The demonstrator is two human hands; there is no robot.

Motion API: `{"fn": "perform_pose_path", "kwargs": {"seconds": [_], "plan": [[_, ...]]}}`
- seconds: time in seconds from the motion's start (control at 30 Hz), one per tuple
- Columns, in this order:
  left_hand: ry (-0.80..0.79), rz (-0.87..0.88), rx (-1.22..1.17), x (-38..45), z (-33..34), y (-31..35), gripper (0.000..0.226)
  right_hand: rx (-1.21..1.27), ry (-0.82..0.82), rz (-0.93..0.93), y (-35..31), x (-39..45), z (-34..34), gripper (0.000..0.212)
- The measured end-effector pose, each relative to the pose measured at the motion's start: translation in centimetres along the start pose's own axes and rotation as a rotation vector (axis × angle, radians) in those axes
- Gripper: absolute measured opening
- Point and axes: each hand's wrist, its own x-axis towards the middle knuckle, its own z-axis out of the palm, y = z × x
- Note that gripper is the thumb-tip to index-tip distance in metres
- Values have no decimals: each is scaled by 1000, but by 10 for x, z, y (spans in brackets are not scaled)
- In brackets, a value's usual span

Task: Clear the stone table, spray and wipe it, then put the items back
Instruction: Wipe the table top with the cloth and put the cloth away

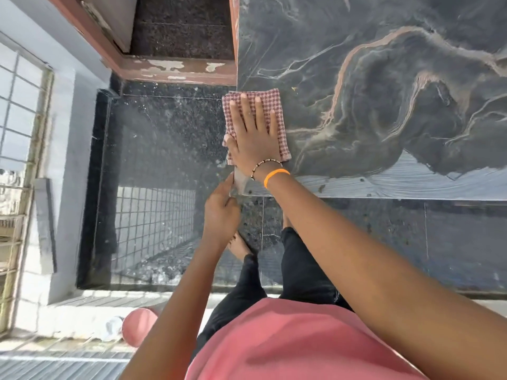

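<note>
I have the right hand (253, 138) flat on the cloth (256, 124), fingers straight and spread, pressing it onto the table (384, 78) at the near left corner, just inside the left edge. The left hand (220, 212) sits at that corner itself, fingers curled round the lip of the slab, bracing as far as I can judge. The cloth is a checked red-and-white piece, folded into a flat pad; it looks soft and light, limp enough to bunch if I pushed from one edge only, so I would keep the palm centred and the fingers fanned to spread the load. A corner of it already overhangs the left edge beside the thumb, and I would judge it could slide off there if pressure eased. The table looks polished, hard and heavy, dark with pale veins; a lighter streaked band along the near edge may be wet or freshly wiped, I cannot tell which. On a smooth, possibly damp surface the cloth should glide easily, so downward force matters more than grip. No items stand on the visible top, so I take this for the wiping step.
</note>
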Motion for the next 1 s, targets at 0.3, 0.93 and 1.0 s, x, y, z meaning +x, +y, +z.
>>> {"fn": "perform_pose_path", "kwargs": {"seconds": [0.3,0.93,1.0], "plan": [[12,-325,-465,-3,-15,-7,44,-160,-40,-298,8,-96,26,61],[-202,-194,-270,2,-27,-9,74,154,199,692,99,-119,8,60],[-209,-175,-261,4,-27,-10,70,133,174,571,60,-109,14,61]]}}
